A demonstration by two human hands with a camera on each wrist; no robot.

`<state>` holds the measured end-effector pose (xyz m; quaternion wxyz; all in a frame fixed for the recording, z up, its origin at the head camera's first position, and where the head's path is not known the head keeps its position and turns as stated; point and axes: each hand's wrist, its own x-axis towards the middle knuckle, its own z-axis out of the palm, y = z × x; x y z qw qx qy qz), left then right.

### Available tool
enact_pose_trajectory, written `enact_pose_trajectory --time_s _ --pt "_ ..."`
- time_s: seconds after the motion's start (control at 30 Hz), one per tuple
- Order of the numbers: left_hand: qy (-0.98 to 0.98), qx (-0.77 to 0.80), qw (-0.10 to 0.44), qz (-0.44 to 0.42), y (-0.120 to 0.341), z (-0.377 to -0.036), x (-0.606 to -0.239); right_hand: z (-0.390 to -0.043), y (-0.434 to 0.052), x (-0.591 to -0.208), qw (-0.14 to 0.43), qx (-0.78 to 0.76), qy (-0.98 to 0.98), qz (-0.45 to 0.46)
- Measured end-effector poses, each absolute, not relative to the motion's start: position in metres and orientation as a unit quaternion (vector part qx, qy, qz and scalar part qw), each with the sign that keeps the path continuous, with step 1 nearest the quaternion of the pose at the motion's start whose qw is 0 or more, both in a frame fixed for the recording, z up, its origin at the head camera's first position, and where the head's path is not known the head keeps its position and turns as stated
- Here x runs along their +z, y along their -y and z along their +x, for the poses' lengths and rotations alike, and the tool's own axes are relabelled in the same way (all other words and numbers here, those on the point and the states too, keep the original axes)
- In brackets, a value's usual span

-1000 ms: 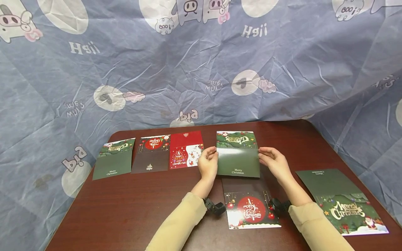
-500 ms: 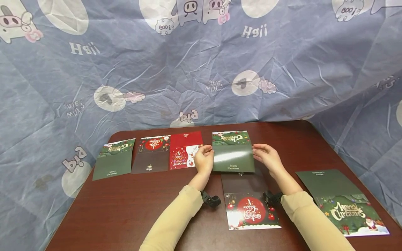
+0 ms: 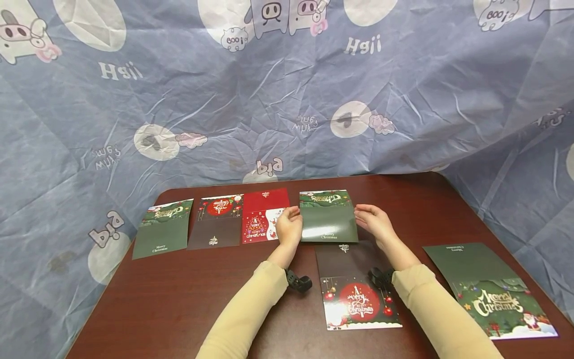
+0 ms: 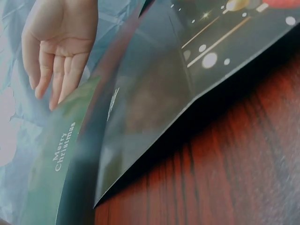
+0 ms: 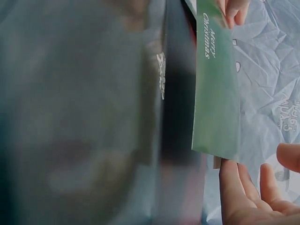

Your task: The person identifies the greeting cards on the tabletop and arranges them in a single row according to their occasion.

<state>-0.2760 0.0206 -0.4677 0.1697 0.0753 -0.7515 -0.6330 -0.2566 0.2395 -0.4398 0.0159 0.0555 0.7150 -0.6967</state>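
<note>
A folded green card [image 3: 329, 222] reading "Merry Christmas" lies on the dark wooden table [image 3: 179, 299], at the right end of a row of cards. My left hand [image 3: 290, 225] touches its left edge and my right hand [image 3: 371, 220] its right edge. In the left wrist view the right hand [image 4: 58, 42] shows straight fingers with their tips at the green card [image 4: 51, 173]. In the right wrist view the right hand's fingers [image 5: 248, 197] sit just off the card's [image 5: 215, 103] corner, and the left hand's fingertips [image 5: 232, 9] rest at its far edge.
To the left stand a green card [image 3: 163, 227], a dark card [image 3: 217, 219] and a red card [image 3: 265, 214]. An unfolded dark card with a red bauble [image 3: 354, 284] lies between my forearms. An unfolded green card [image 3: 486, 286] lies at the right. Blue printed cloth [image 3: 269, 99] hangs behind.
Both hands have carried the folded green card away from me and a little left, setting it beside the red card in the row.
</note>
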Motion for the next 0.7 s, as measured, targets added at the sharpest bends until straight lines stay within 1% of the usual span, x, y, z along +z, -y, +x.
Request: enact_pose_trajectory --time_s 0.4,0.7 --pt "0.754 -0.636 0.141 0.084 -0.018 -0.28 -0.469 -0.269 -0.234 -0.444 0.046 -0.722 -0.686 0.077" --pt "0.755 -0.636 0.133 0.09 -0.017 -0.282 -0.467 -0.278 -0.229 -0.444 0.069 -0.728 -0.677 0.084"
